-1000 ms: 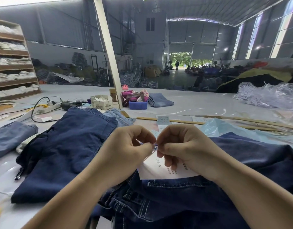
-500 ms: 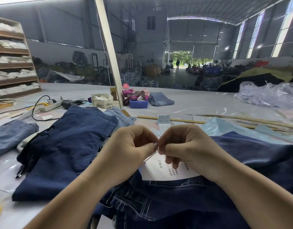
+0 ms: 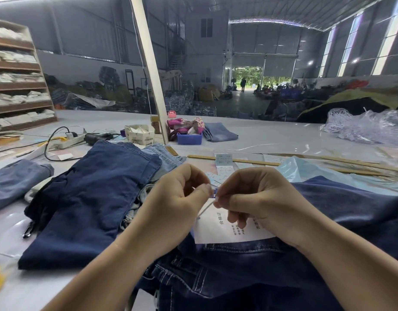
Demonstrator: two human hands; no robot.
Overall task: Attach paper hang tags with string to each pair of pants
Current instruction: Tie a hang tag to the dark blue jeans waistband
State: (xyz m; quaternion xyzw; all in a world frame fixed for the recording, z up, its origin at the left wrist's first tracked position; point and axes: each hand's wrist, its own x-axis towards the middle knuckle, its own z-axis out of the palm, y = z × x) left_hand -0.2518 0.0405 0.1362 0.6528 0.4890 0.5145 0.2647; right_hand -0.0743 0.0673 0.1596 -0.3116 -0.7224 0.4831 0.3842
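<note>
Head cam: way past the hands there's a blue bin with pink fabric bundles piled in it, and just left of that a small white box holding paper slips. Both hands are curled tight, fingertips meeting. The left hand and right hand each pinch the thin white string, which runs down to the paper hang tag lying right under the right hand's fingers, on the dark jeans beneath both wrists.
</note>
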